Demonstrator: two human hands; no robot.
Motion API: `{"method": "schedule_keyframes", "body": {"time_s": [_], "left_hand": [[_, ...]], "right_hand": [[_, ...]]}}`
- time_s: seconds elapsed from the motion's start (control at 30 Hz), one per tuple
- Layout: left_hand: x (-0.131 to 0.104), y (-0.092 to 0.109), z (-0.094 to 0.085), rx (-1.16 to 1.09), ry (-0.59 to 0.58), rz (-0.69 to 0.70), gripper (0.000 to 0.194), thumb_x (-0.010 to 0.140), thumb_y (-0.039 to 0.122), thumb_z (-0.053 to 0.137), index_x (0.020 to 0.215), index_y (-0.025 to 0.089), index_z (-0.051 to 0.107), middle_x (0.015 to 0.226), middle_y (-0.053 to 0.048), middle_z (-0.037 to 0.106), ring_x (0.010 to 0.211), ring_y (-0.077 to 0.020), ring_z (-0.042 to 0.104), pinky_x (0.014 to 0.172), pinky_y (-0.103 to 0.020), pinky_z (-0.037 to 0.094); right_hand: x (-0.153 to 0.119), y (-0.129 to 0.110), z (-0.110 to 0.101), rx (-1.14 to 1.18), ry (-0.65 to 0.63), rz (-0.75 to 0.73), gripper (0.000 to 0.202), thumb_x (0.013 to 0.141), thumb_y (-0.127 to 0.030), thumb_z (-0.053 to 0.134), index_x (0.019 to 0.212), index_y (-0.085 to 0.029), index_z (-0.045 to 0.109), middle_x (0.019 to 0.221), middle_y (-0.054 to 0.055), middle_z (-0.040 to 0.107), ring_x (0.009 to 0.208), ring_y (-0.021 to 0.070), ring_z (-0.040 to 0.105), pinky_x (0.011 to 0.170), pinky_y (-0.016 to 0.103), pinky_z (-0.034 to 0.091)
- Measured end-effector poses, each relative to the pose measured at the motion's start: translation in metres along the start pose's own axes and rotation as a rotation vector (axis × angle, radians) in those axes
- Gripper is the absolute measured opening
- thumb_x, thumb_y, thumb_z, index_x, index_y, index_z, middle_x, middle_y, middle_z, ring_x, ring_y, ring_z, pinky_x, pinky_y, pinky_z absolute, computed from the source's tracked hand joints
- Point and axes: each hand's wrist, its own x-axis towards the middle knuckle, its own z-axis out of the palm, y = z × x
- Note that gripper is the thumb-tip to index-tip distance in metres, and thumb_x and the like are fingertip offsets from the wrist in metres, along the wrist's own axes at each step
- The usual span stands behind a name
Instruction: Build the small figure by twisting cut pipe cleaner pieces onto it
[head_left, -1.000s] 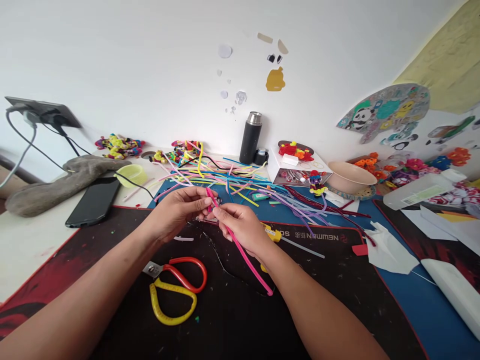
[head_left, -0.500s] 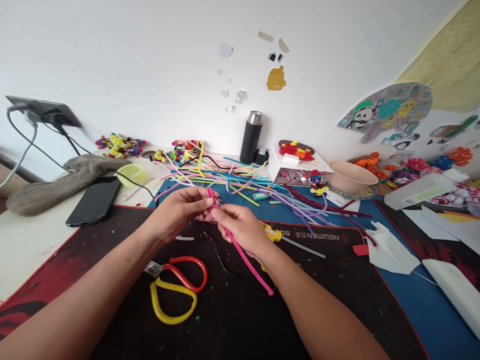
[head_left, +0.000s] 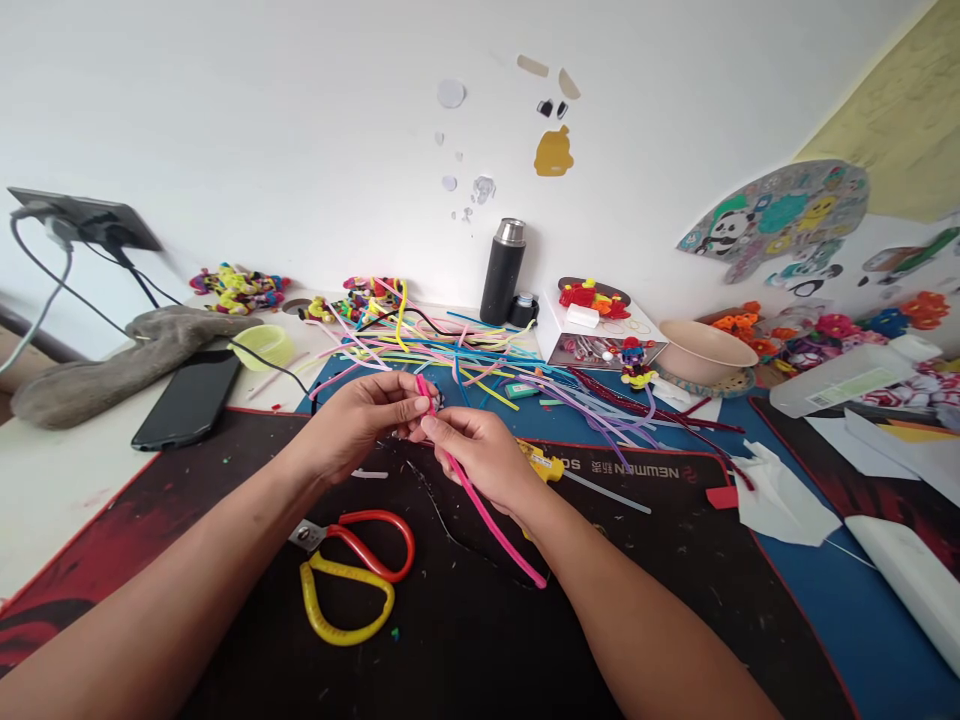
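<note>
Black, smooth mat with red edging [head_left: 465,675] closest, on a pale desk [head_left: 67,500]. Left of centre on it, metal scissors with one red and one yellow loop handle [head_left: 352,573], blades partly hidden behind the left forearm. Just beyond, above the mat's middle, a long, bright pink, fuzzy stem [head_left: 495,522], aslant, lower end toward the right forearm, short upper end poking out past the fingers. Pinched near that upper end by both hands, left hand [head_left: 379,410] and right hand [head_left: 480,450] nearly closed, thumbs against fingers, just beside each other. Behind the fingertips, something small and dark, mostly hidden. Under the pink stem, a thin black strand [head_left: 450,538]. By the right wrist, a partly covered yellow plastic tool [head_left: 545,464] and a translucent grey rod [head_left: 607,494]. Farther off, a loose heap of multicoloured fuzzy stems [head_left: 465,353]; behind it, an upright black flask with a silver top [head_left: 502,275], near the white wall [head_left: 300,130].
</note>
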Motion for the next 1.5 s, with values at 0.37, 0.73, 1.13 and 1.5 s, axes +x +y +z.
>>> {"method": "schedule_keyframes", "body": {"time_s": [0.37, 0.73, 1.13, 1.5], "left_hand": [[0.0025, -0.0055, -0.0056, -0.049, 0.007, 0.032, 0.038, 0.064, 0.037, 0.109, 0.079, 0.016, 0.081, 0.074, -0.003, 0.076, 0.062, -0.014, 0.066, 0.059, -0.024, 0.053], [0.004, -0.0017, -0.0039, -0.15, 0.069, -0.011, 0.042, 0.052, 0.035, 0.115, 0.073, 0.015, 0.084, 0.064, -0.001, 0.07, 0.059, -0.0096, 0.059, 0.054, -0.018, 0.049], [0.0036, 0.0001, -0.0053, -0.165, 0.056, -0.029, 0.043, 0.052, 0.034, 0.114, 0.075, 0.012, 0.085, 0.066, -0.004, 0.073, 0.059, -0.011, 0.063, 0.055, -0.019, 0.051], [0.0024, -0.0003, -0.0045, -0.134, 0.056, -0.016, 0.043, 0.054, 0.036, 0.114, 0.076, 0.013, 0.084, 0.067, -0.004, 0.075, 0.061, -0.0115, 0.066, 0.056, -0.018, 0.051]], "right_hand": [[0.0023, 0.0021, -0.0012, 0.041, -0.019, 0.006, 0.062, 0.09, -0.078, 0.077, 0.099, -0.017, 0.081, 0.06, -0.006, 0.053, 0.05, 0.0102, 0.044, 0.052, 0.027, 0.036], [0.0033, 0.0003, -0.0007, 0.128, 0.011, 0.006, 0.058, 0.088, -0.074, 0.08, 0.098, -0.016, 0.081, 0.061, -0.005, 0.053, 0.051, 0.0098, 0.044, 0.048, 0.026, 0.034], [0.0045, -0.0004, -0.0009, 0.138, 0.003, 0.002, 0.056, 0.087, -0.072, 0.082, 0.095, -0.017, 0.077, 0.058, -0.006, 0.054, 0.048, 0.0087, 0.043, 0.047, 0.026, 0.032], [0.0044, -0.0002, -0.0004, 0.145, 0.031, -0.002, 0.053, 0.085, -0.068, 0.084, 0.093, -0.017, 0.074, 0.058, -0.007, 0.055, 0.047, 0.0085, 0.045, 0.046, 0.025, 0.032]]}}
